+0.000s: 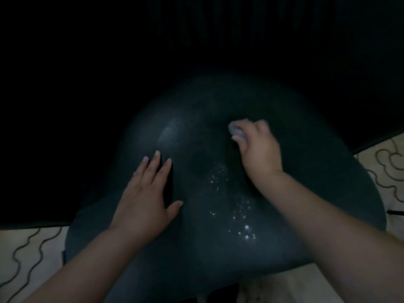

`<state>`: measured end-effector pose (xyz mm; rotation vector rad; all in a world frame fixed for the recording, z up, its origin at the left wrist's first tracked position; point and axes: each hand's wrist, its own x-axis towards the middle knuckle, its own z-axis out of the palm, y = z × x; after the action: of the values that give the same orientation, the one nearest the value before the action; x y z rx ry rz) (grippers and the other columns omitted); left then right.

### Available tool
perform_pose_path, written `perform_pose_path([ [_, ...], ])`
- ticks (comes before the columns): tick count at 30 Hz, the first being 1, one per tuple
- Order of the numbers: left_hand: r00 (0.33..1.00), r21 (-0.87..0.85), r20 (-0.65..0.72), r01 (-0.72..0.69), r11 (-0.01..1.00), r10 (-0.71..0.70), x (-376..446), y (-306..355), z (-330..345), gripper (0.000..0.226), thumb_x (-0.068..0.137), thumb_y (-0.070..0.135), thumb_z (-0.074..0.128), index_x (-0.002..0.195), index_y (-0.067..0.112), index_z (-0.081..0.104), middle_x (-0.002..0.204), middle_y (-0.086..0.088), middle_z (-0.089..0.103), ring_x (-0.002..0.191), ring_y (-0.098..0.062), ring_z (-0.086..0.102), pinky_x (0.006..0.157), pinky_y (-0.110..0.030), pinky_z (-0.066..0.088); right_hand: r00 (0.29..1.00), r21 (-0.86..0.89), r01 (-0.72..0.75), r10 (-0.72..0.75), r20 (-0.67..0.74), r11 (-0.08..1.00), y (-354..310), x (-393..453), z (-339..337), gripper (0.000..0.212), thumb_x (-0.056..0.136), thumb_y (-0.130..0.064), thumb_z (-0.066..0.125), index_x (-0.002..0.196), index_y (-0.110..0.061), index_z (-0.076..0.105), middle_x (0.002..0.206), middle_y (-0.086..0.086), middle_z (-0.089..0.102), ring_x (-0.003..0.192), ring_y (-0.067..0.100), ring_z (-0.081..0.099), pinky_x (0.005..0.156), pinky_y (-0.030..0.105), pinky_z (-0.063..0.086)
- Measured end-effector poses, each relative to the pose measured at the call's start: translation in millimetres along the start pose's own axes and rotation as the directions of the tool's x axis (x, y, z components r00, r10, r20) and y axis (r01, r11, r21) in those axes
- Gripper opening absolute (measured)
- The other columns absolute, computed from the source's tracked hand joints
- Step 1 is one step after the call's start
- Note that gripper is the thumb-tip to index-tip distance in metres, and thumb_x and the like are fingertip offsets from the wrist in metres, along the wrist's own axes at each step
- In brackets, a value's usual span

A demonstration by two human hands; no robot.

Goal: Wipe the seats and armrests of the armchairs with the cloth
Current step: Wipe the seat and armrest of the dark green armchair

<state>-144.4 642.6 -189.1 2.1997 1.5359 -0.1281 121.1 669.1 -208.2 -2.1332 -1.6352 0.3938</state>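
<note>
Dark wet seat (218, 215): left hand (144, 193) flat, right hand (258, 147) pinching cloth (237, 127).

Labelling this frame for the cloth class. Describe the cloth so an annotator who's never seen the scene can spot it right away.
Start from the big dark armchair seat that fills the middle of the view. At its far right part, the right hand grips a small bunched cloth against the seat. It is the only pale, greyish-white lump there, peeking out past the fingertips, unlike the glinting droplets nearer the camera.
</note>
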Motion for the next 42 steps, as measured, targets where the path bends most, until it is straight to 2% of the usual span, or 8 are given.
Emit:
perform_pose_path([
  [6, 0.999, -0.021, 0.027, -0.023, 1.0, 0.023, -17, 4, 5, 0.098, 0.082, 0.061, 0.058, 0.153, 0.032, -0.003, 0.155, 0.013, -0.025, 0.142, -0.006, -0.022, 0.119, -0.028, 0.0, 0.941, 0.205, 0.245, -0.283, 0.184, 0.948, -37, -63, 7, 0.029, 0.09, -0.022, 0.061, 0.119, -0.026, 0.06, 0.101, 0.003, 0.049, 0.088, 0.018, 0.055, 0.073, 0.033, 0.052],
  [9, 0.998, -0.032, 0.036, -0.042, 0.999, 0.043, -23, -2, 6, 0.099, 0.082, 0.06, 0.059, 0.153, 0.032, -0.004, 0.155, 0.016, -0.025, 0.142, -0.003, -0.023, 0.117, -0.026, -0.001, 0.996, 0.106, 0.059, -0.053, -0.067, 0.993, -3, -42, -8, 0.026, 0.093, -0.024, 0.059, 0.118, -0.025, 0.063, 0.104, 0.008, 0.052, 0.094, 0.023, 0.057, 0.074, 0.023, 0.042],
  [12, 0.998, -0.025, 0.043, -0.05, 0.998, 0.051, -26, -4, 7, 0.1, 0.081, 0.058, 0.062, 0.154, 0.029, -0.001, 0.156, 0.015, -0.023, 0.143, -0.005, -0.021, 0.119, -0.029, 0.002, 0.985, 0.067, -0.143, 0.149, -0.091, 0.987, 6, -47, -8, 0.027, 0.093, -0.024, 0.058, 0.12, -0.02, 0.063, 0.106, 0.012, 0.053, 0.09, 0.026, 0.058, 0.071, 0.027, 0.045],
  [18, 0.999, -0.016, 0.041, -0.014, 1.0, 0.014, -34, 1, 9, 0.103, 0.08, 0.059, 0.062, 0.154, 0.028, -0.003, 0.155, 0.012, -0.026, 0.142, -0.005, -0.022, 0.118, -0.026, -0.002, 0.985, 0.251, 0.131, -0.155, 0.08, 0.959, -67, -105, 25, 0.03, 0.085, -0.017, 0.066, 0.114, -0.024, 0.064, 0.097, 0.004, 0.051, 0.081, 0.009, 0.052, 0.069, 0.022, 0.047],
  [24, 0.999, -0.001, 0.039, 0.028, 1.0, -0.028, -57, -11, 8, 0.108, 0.077, 0.056, 0.069, 0.155, 0.025, 0.001, 0.16, 0.008, -0.018, 0.146, -0.011, -0.014, 0.117, -0.024, -0.002, 0.977, 0.142, -0.172, 0.187, -0.1, 0.975, -21, -84, 5, 0.027, 0.092, -0.023, 0.059, 0.118, -0.02, 0.064, 0.106, 0.012, 0.053, 0.089, 0.027, 0.058, 0.073, 0.041, 0.052],
  [29, 0.998, -0.024, 0.049, 0.05, 0.998, -0.049, -58, -7, 10, 0.11, 0.076, 0.055, 0.071, 0.155, 0.023, 0.002, 0.16, 0.006, -0.017, 0.147, -0.014, -0.013, 0.117, -0.026, -0.001, 0.983, 0.246, 0.103, -0.137, 0.123, 0.964, -82, -118, 32, 0.032, 0.087, -0.015, 0.064, 0.119, -0.018, 0.063, 0.106, 0.009, 0.054, 0.095, 0.02, 0.057, 0.081, 0.035, 0.051],
  [33, 0.997, -0.038, 0.05, 0.057, 0.998, -0.055, -57, -8, 9, 0.111, 0.074, 0.057, 0.072, 0.155, 0.023, 0.004, 0.161, 0.005, -0.014, 0.148, -0.014, -0.011, 0.116, -0.025, -0.002, 0.989, 0.317, -0.034, 0.077, -0.125, 0.948, -40, -112, -3, 0.029, 0.089, -0.018, 0.065, 0.117, -0.021, 0.064, 0.104, -0.002, 0.049, 0.096, -0.004, 0.045, 0.08, 0.008, 0.036],
  [42, 0.996, -0.018, 0.049, 0.072, 0.997, -0.071, -57, -4, 17, 0.118, 0.07, 0.062, 0.071, 0.155, 0.021, 0.0, 0.16, 0.005, -0.018, 0.147, -0.015, -0.015, 0.116, -0.028, -0.004, 0.973, 0.156, -0.193, 0.21, -0.097, 0.969, -2, -167, -7, 0.033, 0.086, -0.011, 0.068, 0.118, -0.015, 0.065, 0.099, 0.01, 0.053, 0.085, 0.014, 0.054, 0.08, 0.011, 0.035],
])
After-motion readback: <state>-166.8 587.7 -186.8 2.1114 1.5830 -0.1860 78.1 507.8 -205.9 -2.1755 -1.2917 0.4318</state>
